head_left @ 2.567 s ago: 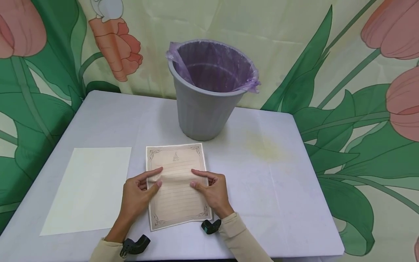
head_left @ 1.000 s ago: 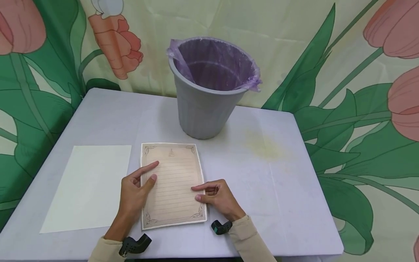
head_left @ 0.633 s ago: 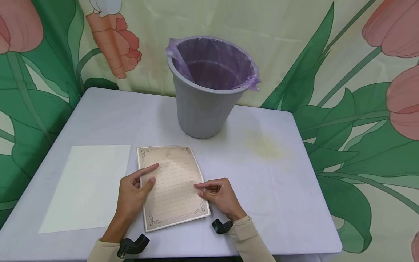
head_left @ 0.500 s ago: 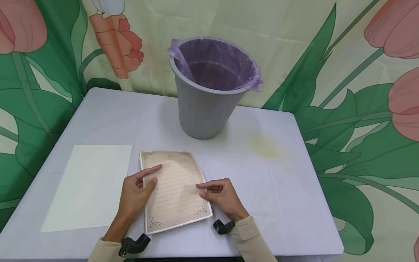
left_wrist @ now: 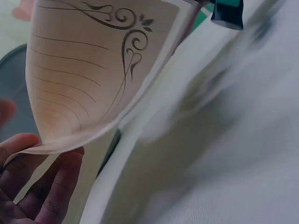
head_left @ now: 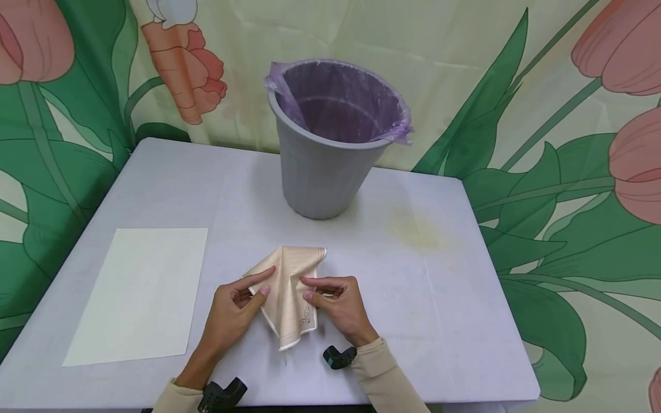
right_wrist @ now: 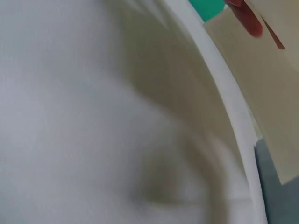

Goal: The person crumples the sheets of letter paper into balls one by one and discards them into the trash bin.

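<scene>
A cream sheet of lined writing paper with ornamental corners is bent into folds above the table, its lower part narrowing to a point. My left hand pinches its left edge between thumb and fingers. On the opposite edge, my right hand pinches the same paper with thumb and index finger. The left wrist view shows the lined paper curving up from the fingers. In the right wrist view the pale back of the paper hangs at the upper right, and most of the right hand is out of frame.
A plain white sheet lies flat on the table's left side. Behind the hands stands a grey bin with a purple liner. The white-covered table bears a faint yellow stain, and a flower-printed backdrop hangs behind.
The lined paper, flat at first and then slightly curved, is now sharply folded and gathered. My left hand has moved right, my right hand slightly left, bringing them closer together.
</scene>
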`<state>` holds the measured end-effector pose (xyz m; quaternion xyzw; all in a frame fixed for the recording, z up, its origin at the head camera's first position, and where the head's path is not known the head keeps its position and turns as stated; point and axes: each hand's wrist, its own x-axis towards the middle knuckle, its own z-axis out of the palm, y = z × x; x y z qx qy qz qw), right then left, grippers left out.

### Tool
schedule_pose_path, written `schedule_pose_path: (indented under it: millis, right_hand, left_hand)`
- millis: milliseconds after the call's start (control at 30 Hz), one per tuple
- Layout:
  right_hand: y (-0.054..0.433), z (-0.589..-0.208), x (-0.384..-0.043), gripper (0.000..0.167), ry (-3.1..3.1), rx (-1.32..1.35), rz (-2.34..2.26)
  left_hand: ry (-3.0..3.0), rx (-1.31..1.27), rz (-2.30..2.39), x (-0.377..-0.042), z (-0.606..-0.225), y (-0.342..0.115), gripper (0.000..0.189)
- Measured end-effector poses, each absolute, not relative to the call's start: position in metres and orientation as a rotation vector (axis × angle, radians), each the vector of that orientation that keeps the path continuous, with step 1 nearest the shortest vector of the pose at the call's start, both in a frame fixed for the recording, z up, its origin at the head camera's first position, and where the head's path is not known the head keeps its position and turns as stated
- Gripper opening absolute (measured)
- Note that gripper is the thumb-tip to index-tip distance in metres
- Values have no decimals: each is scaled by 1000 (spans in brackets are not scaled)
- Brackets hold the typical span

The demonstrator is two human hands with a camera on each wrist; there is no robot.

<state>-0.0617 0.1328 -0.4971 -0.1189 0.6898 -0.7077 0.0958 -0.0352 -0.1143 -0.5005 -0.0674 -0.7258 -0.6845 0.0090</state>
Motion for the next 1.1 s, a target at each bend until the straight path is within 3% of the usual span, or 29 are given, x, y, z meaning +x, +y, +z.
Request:
schedule_pose_path:
  millis: [333, 533, 767, 933, 1100]
  right_hand:
    - [113, -497, -57, 26, 2175, -398, -2076]
    - [117, -494, -57, 23, 2336, -370, -2194]
    - [129, -480, -65, 31, 2616, -290, -2181]
    - [131, -474, -70, 25, 2355, -395, -2147]
    - [124, -477, -69, 29, 2059, -404, -2132]
  left_hand:
    - [-2243, -140, -2241, -31, -494, -98, 61]
    - [-2216, -40, -2177, -33, -488, -100, 53]
    - [-2232, -49, -2106, -34, -483, -104, 46]
    - [-2234, -100, -2138, -32, -482, -102, 46]
    - [-2213, -181, -2157, -32, -483, -99, 47]
